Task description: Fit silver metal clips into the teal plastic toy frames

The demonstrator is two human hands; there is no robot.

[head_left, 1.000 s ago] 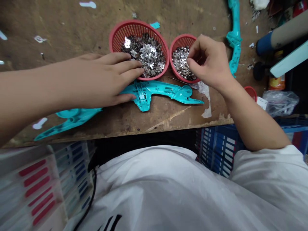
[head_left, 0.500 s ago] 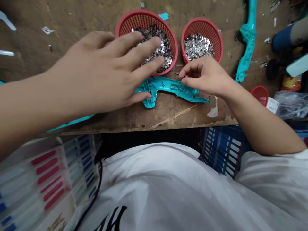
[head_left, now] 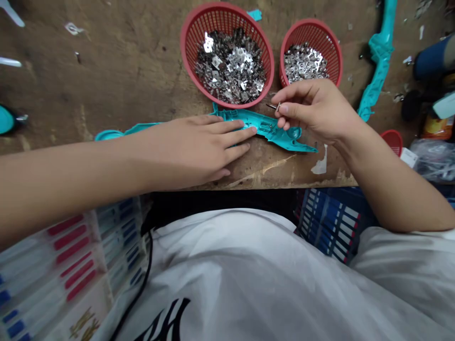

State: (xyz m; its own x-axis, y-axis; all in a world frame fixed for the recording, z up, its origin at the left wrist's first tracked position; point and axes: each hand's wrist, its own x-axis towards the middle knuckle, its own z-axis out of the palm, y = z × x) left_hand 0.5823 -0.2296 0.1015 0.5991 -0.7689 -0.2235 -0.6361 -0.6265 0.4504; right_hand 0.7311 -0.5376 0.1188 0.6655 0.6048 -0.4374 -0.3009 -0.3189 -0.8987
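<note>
My left hand point(head_left: 209, 147) lies flat with fingers stretched over a long turquoise plastic part point(head_left: 256, 121) near the table's front edge, covering some of it. Between the thumb and fingers of my right hand point(head_left: 305, 109) is a small metal pin point(head_left: 273, 107), pinched just above the part's right half. Its exact kind is too small to make out. Right behind the part stands a red basket point(head_left: 185, 45) with flat metal clips point(head_left: 231, 66) in it. A smaller red basket point(head_left: 339, 52), behind my right hand, holds small metal pieces point(head_left: 305, 61).
Another turquoise part point(head_left: 378, 71) lies at the right. Farther right are a blue cylindrical tool point(head_left: 428, 57), a small red basket point(head_left: 393, 141) and a clear plastic bag point(head_left: 435, 158). Crates point(head_left: 329, 222) stand below the table edge. A turquoise-handled item point(head_left: 6, 119) lies far left.
My left hand has come down from in front of the larger basket onto the turquoise part. My right hand stays near the part's right end, and the metal pin now shows more clearly.
</note>
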